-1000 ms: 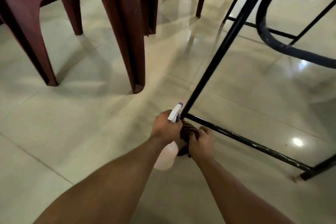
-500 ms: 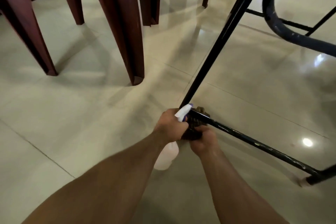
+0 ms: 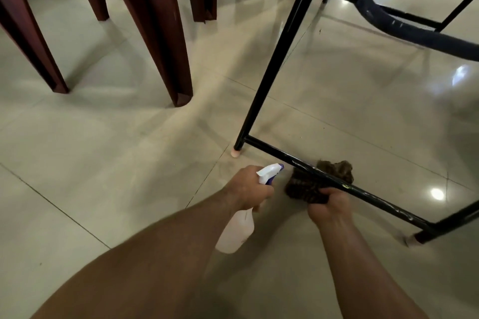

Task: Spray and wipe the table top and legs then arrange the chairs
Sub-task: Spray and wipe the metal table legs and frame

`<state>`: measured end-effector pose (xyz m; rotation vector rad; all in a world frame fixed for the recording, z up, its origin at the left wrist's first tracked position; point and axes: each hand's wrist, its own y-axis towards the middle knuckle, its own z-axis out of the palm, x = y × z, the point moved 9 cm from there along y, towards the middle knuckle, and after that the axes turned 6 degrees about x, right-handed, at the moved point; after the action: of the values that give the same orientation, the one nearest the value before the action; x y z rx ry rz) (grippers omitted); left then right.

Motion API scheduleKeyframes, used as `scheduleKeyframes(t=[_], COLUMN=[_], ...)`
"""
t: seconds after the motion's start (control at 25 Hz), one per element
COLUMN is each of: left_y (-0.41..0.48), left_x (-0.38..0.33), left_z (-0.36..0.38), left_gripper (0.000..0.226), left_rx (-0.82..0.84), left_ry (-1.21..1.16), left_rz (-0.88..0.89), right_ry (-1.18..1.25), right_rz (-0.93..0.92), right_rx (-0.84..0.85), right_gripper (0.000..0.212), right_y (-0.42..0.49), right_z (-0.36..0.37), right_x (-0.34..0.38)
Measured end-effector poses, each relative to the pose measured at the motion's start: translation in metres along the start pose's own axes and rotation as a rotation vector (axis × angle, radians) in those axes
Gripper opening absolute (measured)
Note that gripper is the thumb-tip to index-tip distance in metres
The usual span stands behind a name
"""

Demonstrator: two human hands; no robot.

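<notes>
I am low down by the table's black metal frame. A slanted table leg [image 3: 280, 54] ends in a pale foot cap near the floor, and a low crossbar [image 3: 368, 197] runs from it to the right. My right hand [image 3: 328, 206] grips a dark brown cloth [image 3: 305, 186] wrapped around the crossbar. My left hand [image 3: 248, 189] grips a white spray bottle [image 3: 236, 230] by its neck, its white and purple nozzle pointing at the bar.
Dark red plastic chair legs [image 3: 160, 33] stand at the upper left on the glossy tiled floor [image 3: 103, 163]. A dark blue curved tube [image 3: 404, 26] and thin black bars of another frame cross the upper right. A second table foot [image 3: 417, 237] sits at the right.
My right hand has slid the cloth to the right along the crossbar, away from the corner joint, which now shows its foot cap. My left hand with the bottle stayed close by.
</notes>
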<state>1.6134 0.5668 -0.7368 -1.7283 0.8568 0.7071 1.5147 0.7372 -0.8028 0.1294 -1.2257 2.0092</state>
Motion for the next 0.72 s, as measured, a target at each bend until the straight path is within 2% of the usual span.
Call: scheduleKeyframes(t=[0.08,0.12,0.2,0.28,0.36,0.4,0.44,0.6,0.68,0.72], left_y=[0.001,0.002,0.004,0.007,0.008,0.008,0.009,0.015,0.015,0.014], left_x=[-0.004,-0.008,-0.017,-0.026,-0.033,-0.035,-0.036,-0.042,-0.049,-0.054], left_z=[0.007,0.010,0.016,0.028,0.038,0.042,0.048,0.078,0.089,0.093], left_gripper=[0.006,0.005,0.007,0.011,0.005,0.008,0.012,0.009,0.009,0.010], left_rx=[0.004,-0.008,-0.023,-0.003,0.015,0.016,0.016,0.044,0.058,0.064], left_ry=[-0.011,-0.014,-0.010,-0.015,-0.009,0.000,0.008,0.044,0.039,0.026], left_rz=[0.006,0.018,0.039,0.051,0.055,0.053,0.054,0.039,0.043,0.057], right_ry=[-0.185,-0.321,-0.442,-0.387,-0.151,-0.020,0.013,-0.247,-0.205,-0.124], right_rz=[0.066,0.123,0.185,0.117,0.044,0.023,0.013,0.107,0.028,-0.007], right_rx=[0.089,0.139,0.199,0.129,-0.018,-0.060,-0.063,0.059,0.000,-0.081], right_gripper=[0.049,0.051,0.057,0.052,0.038,0.034,0.034,0.048,0.055,0.055], right_y=[-0.004,-0.009,-0.017,-0.016,-0.010,-0.005,-0.004,-0.017,-0.018,-0.016], right_z=[0.011,0.019,0.027,0.011,-0.016,-0.027,-0.033,-0.029,-0.042,-0.057], right_x=[-0.002,-0.012,-0.027,-0.015,0.013,0.025,0.033,0.026,0.040,0.052])
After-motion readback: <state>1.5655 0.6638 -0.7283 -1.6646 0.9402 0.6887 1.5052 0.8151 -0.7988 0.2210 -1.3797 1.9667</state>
